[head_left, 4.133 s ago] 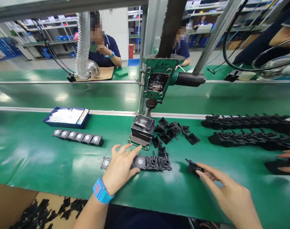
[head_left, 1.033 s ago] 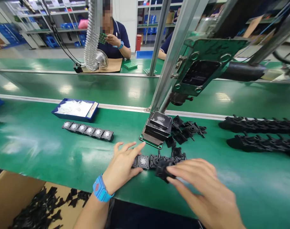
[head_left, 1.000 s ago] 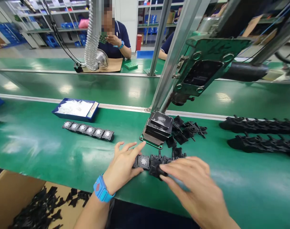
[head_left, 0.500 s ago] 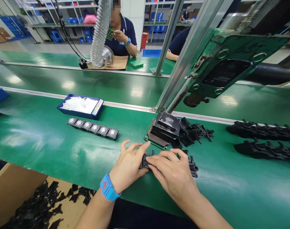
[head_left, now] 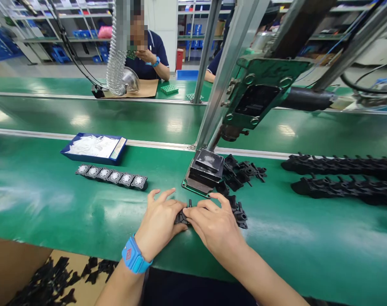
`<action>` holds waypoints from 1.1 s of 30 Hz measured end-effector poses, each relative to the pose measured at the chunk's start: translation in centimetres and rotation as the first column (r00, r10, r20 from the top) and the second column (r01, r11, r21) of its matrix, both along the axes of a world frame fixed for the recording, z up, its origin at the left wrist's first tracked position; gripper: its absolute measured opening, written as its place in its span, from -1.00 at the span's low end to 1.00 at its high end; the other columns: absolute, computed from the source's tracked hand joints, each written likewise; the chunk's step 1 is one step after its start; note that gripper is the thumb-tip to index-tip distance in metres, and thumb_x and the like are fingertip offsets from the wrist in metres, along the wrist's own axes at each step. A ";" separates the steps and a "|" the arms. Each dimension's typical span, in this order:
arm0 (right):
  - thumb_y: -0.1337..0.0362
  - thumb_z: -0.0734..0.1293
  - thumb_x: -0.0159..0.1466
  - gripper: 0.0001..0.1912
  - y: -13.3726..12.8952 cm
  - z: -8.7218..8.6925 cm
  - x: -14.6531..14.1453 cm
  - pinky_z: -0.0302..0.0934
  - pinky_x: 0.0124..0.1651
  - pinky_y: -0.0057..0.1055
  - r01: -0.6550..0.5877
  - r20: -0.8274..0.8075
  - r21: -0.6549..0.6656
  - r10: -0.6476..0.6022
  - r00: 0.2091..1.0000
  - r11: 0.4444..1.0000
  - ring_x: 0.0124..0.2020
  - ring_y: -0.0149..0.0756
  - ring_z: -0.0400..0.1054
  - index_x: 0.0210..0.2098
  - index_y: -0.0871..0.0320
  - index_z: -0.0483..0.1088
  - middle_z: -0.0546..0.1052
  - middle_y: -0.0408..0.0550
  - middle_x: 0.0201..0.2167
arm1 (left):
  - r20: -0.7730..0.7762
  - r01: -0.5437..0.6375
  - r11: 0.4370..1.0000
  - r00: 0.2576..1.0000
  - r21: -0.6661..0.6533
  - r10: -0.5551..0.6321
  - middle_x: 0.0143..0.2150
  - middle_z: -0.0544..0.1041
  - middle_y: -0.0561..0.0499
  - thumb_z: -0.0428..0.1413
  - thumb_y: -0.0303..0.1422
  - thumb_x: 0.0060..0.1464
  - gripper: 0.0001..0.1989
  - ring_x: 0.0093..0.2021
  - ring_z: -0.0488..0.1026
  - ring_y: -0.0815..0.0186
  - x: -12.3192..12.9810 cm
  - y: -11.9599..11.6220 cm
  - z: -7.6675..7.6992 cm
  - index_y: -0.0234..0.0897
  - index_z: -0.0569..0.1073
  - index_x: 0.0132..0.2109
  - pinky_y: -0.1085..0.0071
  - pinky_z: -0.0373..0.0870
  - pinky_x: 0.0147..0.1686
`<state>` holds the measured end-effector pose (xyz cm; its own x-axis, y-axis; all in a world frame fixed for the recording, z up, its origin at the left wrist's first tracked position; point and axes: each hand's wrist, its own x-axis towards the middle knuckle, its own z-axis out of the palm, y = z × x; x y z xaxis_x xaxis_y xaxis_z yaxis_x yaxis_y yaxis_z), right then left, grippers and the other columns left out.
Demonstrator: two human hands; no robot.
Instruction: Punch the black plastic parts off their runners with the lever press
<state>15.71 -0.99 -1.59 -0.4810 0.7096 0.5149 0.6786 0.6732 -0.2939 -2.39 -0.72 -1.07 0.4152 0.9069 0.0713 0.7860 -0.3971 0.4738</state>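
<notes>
A small black plastic part (head_left: pixel 181 218) with an upright peg lies on the green bench, mostly covered by my fingers. My left hand (head_left: pixel 159 221), with a blue wristband, grips it between thumb and index finger from the left. From the right, my right hand (head_left: pixel 212 221) pinches at the same part with thumb and forefinger; its other fingers are curled above. Just past my right hand lie more black plastic parts (head_left: pixel 241 216), partly hidden by it. Beyond the hands stands a dark stepped metal block (head_left: pixel 205 170) on a plate.
A press head (head_left: pixel 255 95) hangs over the block on a metal frame. Left are a row of small fans (head_left: pixel 109 175) and a blue tray (head_left: pixel 107 160) of white pieces. Rows of black parts (head_left: pixel 336 189) stand right. A box (head_left: pixel 64 254) below holds black pieces. A co-worker (head_left: pixel 155 55) sits opposite.
The view has swung to the right, so the bench things appear further left. My left index finger has come down closer to the right fingertips. Both hands stay on the black part.
</notes>
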 end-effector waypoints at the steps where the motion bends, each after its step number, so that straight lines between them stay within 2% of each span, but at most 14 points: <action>1: 0.44 0.24 0.35 -0.83 -0.1 0.0 -0.3 -0.13 0.23 -0.21 -0.001 0.034 0.014 0.001 0.999 1.000 -0.32 -0.44 0.36 -0.30 0.11 0.43 0.54 -0.23 -0.46 | -0.012 -0.007 1.000 1.000 -0.004 0.007 -0.10 0.64 -0.02 0.38 -0.38 -0.06 -0.64 0.27 0.28 -0.06 0.1 0.0 0.1 -0.17 0.51 -0.08 -0.16 -0.10 0.21; 4: 0.47 0.23 0.34 -0.79 -0.4 0.7 -0.6 -0.13 0.24 -0.21 -0.008 0.070 0.047 0.005 0.998 0.999 -0.31 -0.43 0.36 -0.35 0.13 0.43 0.54 -0.23 -0.48 | -0.044 -0.029 1.000 0.999 0.004 0.030 -0.15 0.65 -0.02 0.36 -0.37 -0.03 -0.70 0.24 0.30 -0.08 0.4 -0.2 0.3 -0.17 0.52 -0.12 -0.16 -0.04 0.18; 7: 0.39 0.27 0.35 -0.84 -0.2 2.3 1.7 -0.02 0.17 -0.27 -0.009 -0.070 0.051 0.012 0.997 0.999 -0.30 -0.45 0.38 -0.31 0.06 0.46 0.56 -0.28 -0.42 | -0.084 -0.017 1.000 0.996 0.025 0.019 -0.18 0.65 -0.03 0.36 -0.39 -0.05 -0.69 0.23 0.32 -0.09 0.7 -0.3 0.5 -0.17 0.52 -0.12 -0.17 0.01 0.17; 9: 0.28 0.32 0.34 -0.91 1.0 3.1 5.3 0.10 0.05 -0.31 0.154 -0.185 0.032 -0.145 0.972 0.988 -0.27 -0.41 0.40 -0.26 0.01 0.49 0.58 -0.25 -0.35 | -0.106 -0.001 0.999 0.994 0.036 0.005 -0.18 0.65 -0.03 0.39 -0.39 -0.11 -0.64 0.22 0.34 -0.10 0.9 -0.2 0.6 -0.19 0.52 -0.13 -0.17 0.04 0.17; 10: 0.24 0.33 0.32 -0.91 1.9 3.2 7.6 0.16 -0.02 -0.32 0.291 -0.211 0.030 -0.278 0.937 0.956 -0.25 -0.36 0.40 -0.23 0.02 0.50 0.58 -0.18 -0.32 | -0.112 0.003 0.999 0.994 0.042 0.001 -0.18 0.64 -0.04 0.41 -0.39 -0.13 -0.63 0.21 0.34 -0.10 0.9 -0.1 0.7 -0.19 0.52 -0.13 -0.18 0.04 0.17; 12: 0.16 0.26 0.34 -0.77 4.6 2.3 12.5 0.22 -0.13 -0.31 0.607 -0.242 -0.008 -0.591 0.769 0.794 -0.26 -0.29 0.40 -0.13 0.07 0.51 0.56 -0.04 -0.26 | -0.117 0.010 0.999 0.993 0.053 -0.004 -0.18 0.64 -0.04 0.42 -0.39 -0.15 -0.62 0.20 0.34 -0.11 1.0 0.1 0.7 -0.20 0.52 -0.14 -0.19 0.05 0.17; 13: 0.17 0.20 0.35 -0.70 6.1 1.4 14.7 0.24 -0.15 -0.30 0.655 -0.160 -0.029 -0.650 0.743 0.755 -0.28 -0.27 0.39 -0.08 0.11 0.50 0.54 0.01 -0.24 | -0.117 0.017 0.998 0.993 0.056 -0.010 -0.17 0.64 -0.04 0.42 -0.38 -0.16 -0.61 0.21 0.34 -0.12 1.0 0.1 0.8 -0.20 0.51 -0.14 -0.20 0.04 0.17; 15: 0.18 0.22 0.29 -0.66 8.8 -0.8 18.1 0.24 -0.15 -0.23 0.662 -0.080 -0.054 -0.664 0.743 0.747 -0.25 -0.18 0.39 -0.09 0.17 0.53 0.52 0.12 -0.22 | -0.121 0.031 0.998 0.992 0.057 -0.024 -0.09 0.62 -0.06 0.44 -0.36 -0.19 -0.49 0.24 0.29 -0.15 0.7 -0.1 0.8 -0.19 0.49 -0.05 -0.22 0.01 0.18; 17: 0.14 0.25 0.25 -0.66 10.5 -3.0 20.1 0.23 -0.18 -0.22 0.642 -0.031 -0.076 -0.645 0.763 0.763 -0.26 -0.14 0.40 -0.14 0.17 0.55 0.51 0.13 -0.26 | -0.126 0.025 0.998 0.992 0.061 -0.017 0.06 0.56 -0.09 0.46 -0.31 -0.23 -0.28 0.29 0.21 -0.17 -0.1 -0.4 0.9 -0.16 0.40 0.11 -0.23 0.00 0.19; 20: 0.04 0.29 0.23 -0.68 10.8 -5.1 21.1 0.20 -0.31 -0.31 0.602 -0.003 -0.116 -0.607 0.795 0.790 -0.39 -0.22 0.39 -0.27 0.12 0.56 0.52 0.05 -0.38 | -0.130 -0.022 0.998 0.991 0.062 0.030 0.21 0.45 -0.11 0.44 -0.29 -0.18 -0.09 0.33 0.15 -0.15 -1.9 -1.1 0.7 -0.09 0.22 0.29 -0.19 0.06 0.20; 24: 0.00 0.35 0.19 -0.70 9.3 -6.0 21.8 0.11 -0.46 -0.38 0.571 -0.005 -0.146 -0.578 0.816 0.808 -0.54 -0.32 0.35 -0.46 0.09 0.51 0.49 -0.03 -0.53 | -0.060 -0.017 1.000 0.998 0.000 0.017 0.22 0.43 -0.09 0.37 -0.31 -0.03 -0.21 0.23 0.33 0.03 -4.4 -1.3 -0.2 -0.06 0.21 0.30 0.02 0.27 0.17; 29: 0.02 0.40 0.16 -0.66 9.9 -6.4 22.1 0.13 -0.43 -0.36 0.625 -0.038 -0.091 -0.629 0.776 0.776 -0.53 -0.32 0.34 -0.22 0.13 0.52 0.49 0.02 -0.41 | 0.069 0.033 0.996 0.997 -0.083 -0.028 0.19 0.46 -0.05 0.32 -0.29 0.04 -0.33 0.16 0.42 0.14 -5.5 -0.6 -1.2 -0.07 0.27 0.27 0.14 0.36 0.15; 31: -0.01 0.40 0.15 -0.70 10.4 -6.6 22.1 0.11 -0.44 -0.38 0.624 -0.031 -0.096 -0.629 0.777 0.776 -0.55 -0.35 0.32 -0.33 0.10 0.52 0.46 -0.04 -0.48 | 0.096 0.049 0.993 0.995 -0.110 -0.038 0.16 0.49 -0.05 0.30 -0.28 0.07 -0.40 0.13 0.44 0.14 -5.6 -0.3 -1.4 -0.08 0.32 0.23 0.15 0.39 0.13; 33: -0.07 0.39 0.14 -0.65 10.8 -6.5 22.1 0.10 -0.46 -0.38 0.644 -0.041 -0.089 -0.649 0.760 0.760 -0.58 -0.36 0.28 -0.48 0.10 0.46 0.41 -0.06 -0.55 | 0.122 0.065 0.990 0.991 -0.127 -0.050 0.11 0.53 -0.04 0.28 -0.28 0.09 -0.48 0.09 0.48 0.15 -5.5 0.0 -1.6 -0.10 0.38 0.18 0.18 0.41 0.10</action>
<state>37.80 9.81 -8.14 0.1371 0.8728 0.4684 0.9230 0.0591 -0.3802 -7.92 -0.74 -2.62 0.4627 0.8865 0.0061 0.6989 -0.3690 0.6127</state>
